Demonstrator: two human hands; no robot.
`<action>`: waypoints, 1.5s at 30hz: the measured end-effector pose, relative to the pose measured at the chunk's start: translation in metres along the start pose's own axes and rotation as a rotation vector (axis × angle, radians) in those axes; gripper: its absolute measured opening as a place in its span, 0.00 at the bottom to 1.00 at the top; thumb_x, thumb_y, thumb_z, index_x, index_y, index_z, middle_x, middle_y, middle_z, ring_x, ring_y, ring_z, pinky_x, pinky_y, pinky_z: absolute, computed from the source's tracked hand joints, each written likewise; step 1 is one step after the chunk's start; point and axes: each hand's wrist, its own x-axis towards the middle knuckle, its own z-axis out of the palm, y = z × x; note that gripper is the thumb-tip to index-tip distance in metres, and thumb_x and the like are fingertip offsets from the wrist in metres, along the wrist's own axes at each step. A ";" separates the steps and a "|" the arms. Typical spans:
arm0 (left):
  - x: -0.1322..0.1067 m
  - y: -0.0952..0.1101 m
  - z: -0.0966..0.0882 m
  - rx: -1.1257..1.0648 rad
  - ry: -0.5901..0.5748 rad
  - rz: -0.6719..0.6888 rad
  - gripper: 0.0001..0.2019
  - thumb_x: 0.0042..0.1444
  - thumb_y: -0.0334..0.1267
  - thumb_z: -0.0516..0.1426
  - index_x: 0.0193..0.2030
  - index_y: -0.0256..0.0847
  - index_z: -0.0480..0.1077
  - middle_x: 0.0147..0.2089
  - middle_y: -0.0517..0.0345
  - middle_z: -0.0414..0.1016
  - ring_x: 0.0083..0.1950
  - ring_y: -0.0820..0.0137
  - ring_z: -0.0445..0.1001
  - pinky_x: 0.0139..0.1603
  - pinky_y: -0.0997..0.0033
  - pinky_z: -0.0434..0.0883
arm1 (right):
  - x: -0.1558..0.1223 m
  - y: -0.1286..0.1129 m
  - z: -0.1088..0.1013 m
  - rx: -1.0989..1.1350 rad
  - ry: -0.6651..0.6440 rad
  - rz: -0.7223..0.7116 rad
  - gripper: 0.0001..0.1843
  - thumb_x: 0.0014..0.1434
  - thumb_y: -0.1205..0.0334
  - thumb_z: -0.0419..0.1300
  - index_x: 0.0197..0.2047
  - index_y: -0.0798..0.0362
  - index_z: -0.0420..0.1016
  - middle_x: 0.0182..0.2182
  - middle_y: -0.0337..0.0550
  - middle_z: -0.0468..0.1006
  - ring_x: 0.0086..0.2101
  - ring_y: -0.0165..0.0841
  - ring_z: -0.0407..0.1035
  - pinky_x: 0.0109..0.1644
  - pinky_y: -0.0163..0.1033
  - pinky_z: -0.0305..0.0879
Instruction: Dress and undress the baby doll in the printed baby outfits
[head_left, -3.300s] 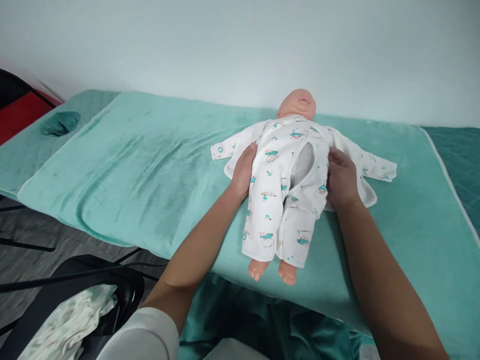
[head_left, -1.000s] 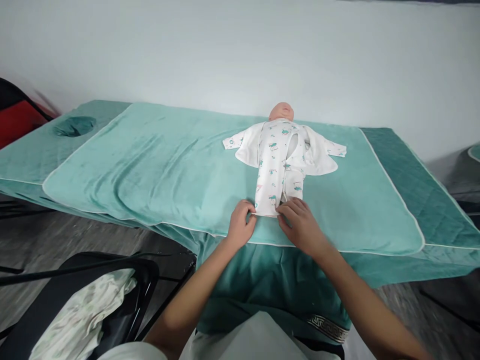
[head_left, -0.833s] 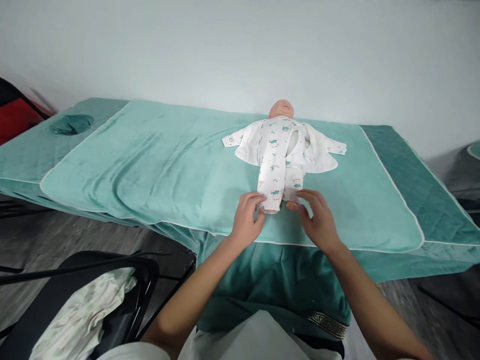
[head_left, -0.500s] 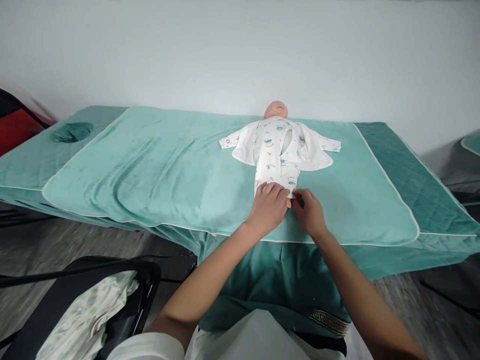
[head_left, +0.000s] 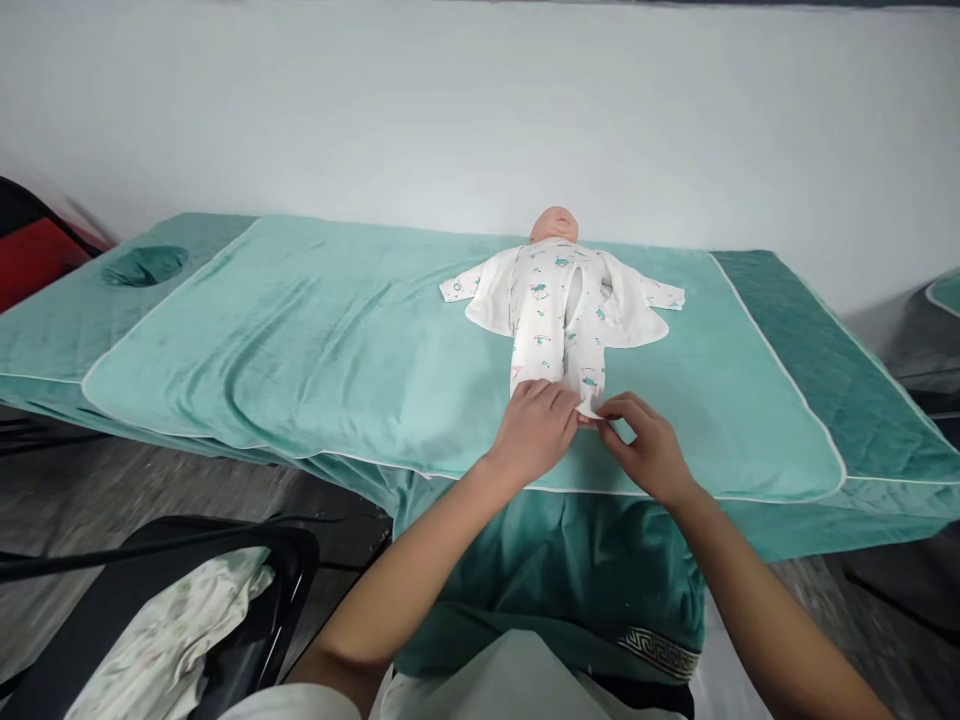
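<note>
A baby doll lies on its back on a teal blanket, dressed in a white printed romper that gapes open down the front. My left hand covers the end of the romper's left leg, fingers curled over the cloth. My right hand pinches the hem of the other leg between thumb and fingers. Both hands meet at the foot end of the romper. The doll's feet are hidden.
The blanket covers a padded table with a face hole at the far left. A black chair holding a crumpled printed cloth stands at the lower left. A pale wall runs behind the table.
My hands left the doll's waist and came down to the leg ends. The view pulled back from the table. In the last half second both hands drew the leg hem slightly toward me.
</note>
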 end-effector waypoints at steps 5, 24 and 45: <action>-0.016 -0.010 0.003 -0.065 0.109 0.114 0.07 0.67 0.33 0.51 0.44 0.40 0.71 0.41 0.54 0.78 0.46 0.63 0.73 0.48 0.60 0.69 | -0.007 0.015 -0.005 0.113 -0.211 0.039 0.03 0.68 0.66 0.58 0.43 0.49 0.72 0.38 0.41 0.75 0.39 0.34 0.71 0.42 0.39 0.68; 0.068 -0.155 0.044 -0.013 -0.098 -0.018 0.14 0.63 0.38 0.55 0.52 0.42 0.77 0.58 0.47 0.78 0.70 0.55 0.67 0.78 0.50 0.57 | 0.094 0.132 0.038 -0.435 -0.107 -0.073 0.12 0.63 0.65 0.55 0.45 0.54 0.79 0.47 0.53 0.77 0.49 0.46 0.67 0.54 0.48 0.63; 0.092 -0.159 0.051 -0.079 -0.060 -0.215 0.12 0.63 0.40 0.54 0.49 0.41 0.75 0.54 0.45 0.78 0.56 0.53 0.74 0.58 0.52 0.71 | 0.104 0.118 0.053 -0.363 -0.178 0.011 0.21 0.60 0.55 0.61 0.55 0.54 0.78 0.52 0.55 0.80 0.52 0.51 0.73 0.52 0.50 0.71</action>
